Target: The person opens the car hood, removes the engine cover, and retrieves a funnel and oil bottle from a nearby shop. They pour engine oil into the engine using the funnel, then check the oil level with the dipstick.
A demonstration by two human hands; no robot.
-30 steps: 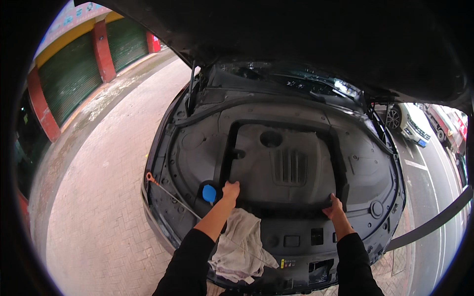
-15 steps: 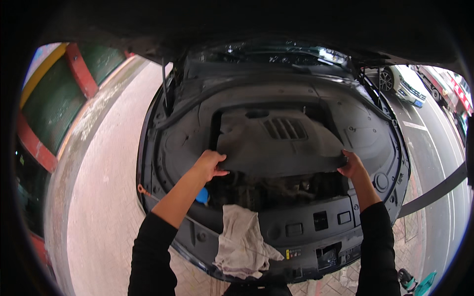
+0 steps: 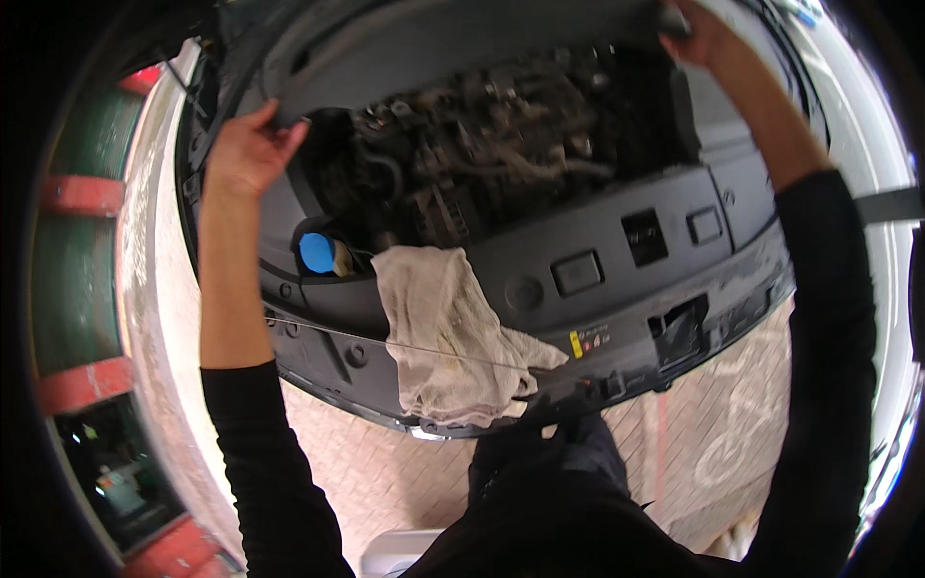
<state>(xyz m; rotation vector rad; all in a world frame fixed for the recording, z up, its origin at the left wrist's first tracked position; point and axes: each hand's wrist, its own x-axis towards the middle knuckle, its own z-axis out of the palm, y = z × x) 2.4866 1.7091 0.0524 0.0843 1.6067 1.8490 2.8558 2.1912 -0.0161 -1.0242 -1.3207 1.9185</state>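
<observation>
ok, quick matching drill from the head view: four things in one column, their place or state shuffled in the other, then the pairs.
1. engine cover
2. rag
3. blue cap
4. engine

A. draped over the car's front edge
B. lifted up, gripped by left hand and right hand
C. exposed under the cover
D. just left of the rag

Pairs: 1-B, 2-A, 3-D, 4-C

Outdoors, daylight. Brick-paved ground (image 3: 385, 472) with a white bicycle marking (image 3: 737, 448). Green shutters (image 3: 72, 279) between red pillars (image 3: 82, 380) on the left.
</observation>
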